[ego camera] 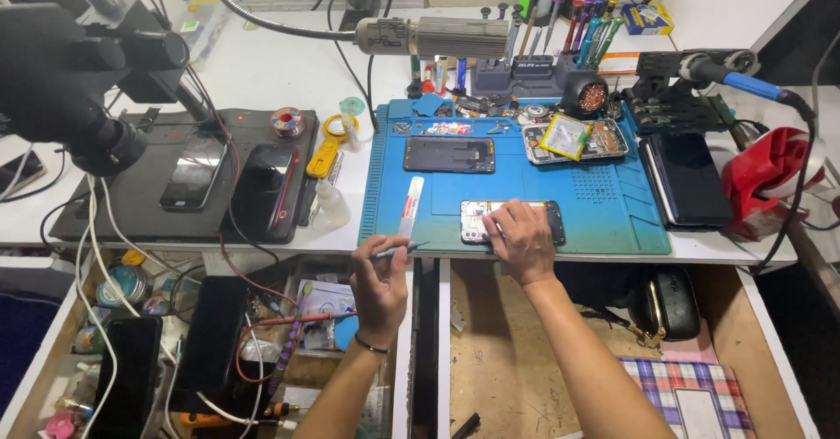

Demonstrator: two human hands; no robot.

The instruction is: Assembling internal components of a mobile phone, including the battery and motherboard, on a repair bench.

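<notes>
Nearest the camera, the left hand (381,283) hung just off the front edge of the table (262,72), its fingers closed around a thin pointed tool (398,249). The tool's tip pointed to the right, toward the opened phone (512,220), and stopped a little short of it, over the front-left part of the blue work mat (604,203).

The right hand (521,240) lay flat on that phone, fingers spread and pressing down on its middle and right part, not gripping around it. The phone rested near the front edge of the mat with its long axis running left to right, parallel to the table's front edge; its left end stuck out bare from under the fingers, on the side facing the tool. So the phone lay to the right of the left hand and slightly farther back, while the right hand was already on it.

Just left of the phone, a white tube (410,205) lay at a slant. Farther back on the mat sat a dark phone frame (449,154) and another opened phone (575,139) with a yellowish part on it.
</notes>
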